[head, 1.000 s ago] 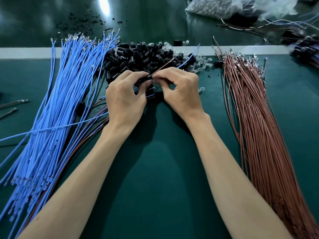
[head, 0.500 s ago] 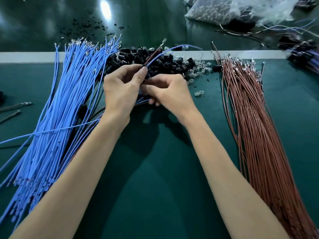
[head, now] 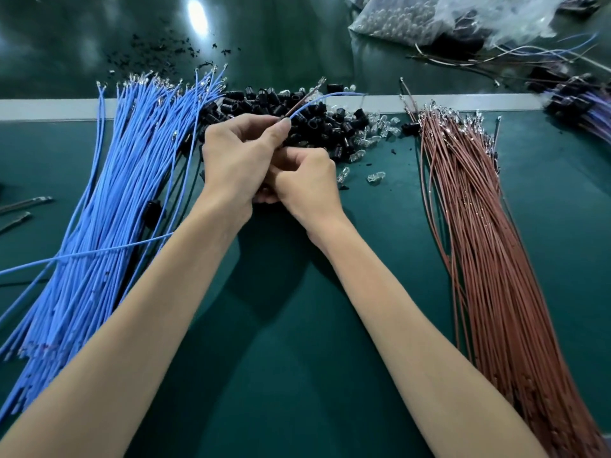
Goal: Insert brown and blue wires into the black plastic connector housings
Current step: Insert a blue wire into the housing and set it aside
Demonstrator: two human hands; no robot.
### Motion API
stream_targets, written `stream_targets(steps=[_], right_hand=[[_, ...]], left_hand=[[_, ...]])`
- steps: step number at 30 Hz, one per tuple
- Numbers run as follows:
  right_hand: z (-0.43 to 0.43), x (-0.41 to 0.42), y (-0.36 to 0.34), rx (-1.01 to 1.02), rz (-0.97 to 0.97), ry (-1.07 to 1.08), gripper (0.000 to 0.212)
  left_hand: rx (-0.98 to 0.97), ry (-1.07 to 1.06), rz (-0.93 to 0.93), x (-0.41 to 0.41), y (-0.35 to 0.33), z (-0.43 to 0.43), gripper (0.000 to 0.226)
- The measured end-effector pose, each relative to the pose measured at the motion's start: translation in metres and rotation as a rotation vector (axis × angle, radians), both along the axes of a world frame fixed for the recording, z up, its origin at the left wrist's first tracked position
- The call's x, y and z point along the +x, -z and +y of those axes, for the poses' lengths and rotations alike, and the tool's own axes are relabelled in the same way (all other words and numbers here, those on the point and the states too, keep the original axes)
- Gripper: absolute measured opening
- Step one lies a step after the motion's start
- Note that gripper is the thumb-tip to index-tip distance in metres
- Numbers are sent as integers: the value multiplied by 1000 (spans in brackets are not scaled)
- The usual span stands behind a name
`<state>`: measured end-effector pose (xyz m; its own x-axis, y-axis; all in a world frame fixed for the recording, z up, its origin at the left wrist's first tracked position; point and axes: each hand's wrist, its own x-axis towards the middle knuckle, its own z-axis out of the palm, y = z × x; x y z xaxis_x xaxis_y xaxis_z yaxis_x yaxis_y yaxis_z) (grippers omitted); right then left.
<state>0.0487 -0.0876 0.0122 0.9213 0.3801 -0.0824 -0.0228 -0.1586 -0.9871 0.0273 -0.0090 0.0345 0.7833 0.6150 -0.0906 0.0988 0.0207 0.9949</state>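
Left hand [head: 238, 157] has thumb and forefinger pinched on one blue wire [head: 330, 95] and one brown wire [head: 305, 97] together, held up over the heap of black connector housings [head: 264, 104] that sits mid-table toward the far edge. Both wires poke out past the fingertips: the brown one points up and away with a little metal terminal on its tip, and the blue one droops off in an arc to the right. Right hand [head: 309, 183] is tucked just under the left with its fingers curled in. Honestly can't tell if there's a housing in there, it's hidden. The big blue wire bundle [head: 115, 200] runs along the left edge of the table [head: 297, 358], the brown wire bundle [head: 479, 233] along the right edge, and some small clear bulbs [head: 370, 138] are scattered at the right side of the black heap. My read on handling: these wires weigh nothing and flop all over, so pinch close behind the terminal or the end will just buckle instead of seating. The crimped tips look easy to bend, so go easy. The housings are tiny and probably slick, so grip one by its sides with the opening left free.
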Motion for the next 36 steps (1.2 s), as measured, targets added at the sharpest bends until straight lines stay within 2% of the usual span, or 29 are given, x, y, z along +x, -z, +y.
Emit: stream_targets(steps=[3,5,8,11,16,21,25,27,32,36], right_hand=[[2,-6,-3,51,74,-152,23],[2,-7,-5,119,142,-176,21],[0,-2,-1,183,149,-55,21],[3,-3,4,169,126,-23,19],[13,-4,12,51,48,82,15],[4,-13,8,74,108,-265,21],[7,-13,4,197,148,-119,14],[8,-12,5,230,158,-71,20],[9,-16,7,155,138,-253,23],[10,-11,8,246,171,-71,20]], left_hand=[[106,-11,-4,6,-5,6,5],[175,1,-2,8,-8,10,5],[215,53,14,6,-11,15,4],[206,90,24,6,-12,13,8],[209,117,88,6,-7,4,8],[314,106,66,13,-6,13,7],[230,139,67,9,-8,15,9],[261,172,88,8,-7,15,7],[330,175,78,7,-9,17,5],[267,198,61,5,-11,17,9]])
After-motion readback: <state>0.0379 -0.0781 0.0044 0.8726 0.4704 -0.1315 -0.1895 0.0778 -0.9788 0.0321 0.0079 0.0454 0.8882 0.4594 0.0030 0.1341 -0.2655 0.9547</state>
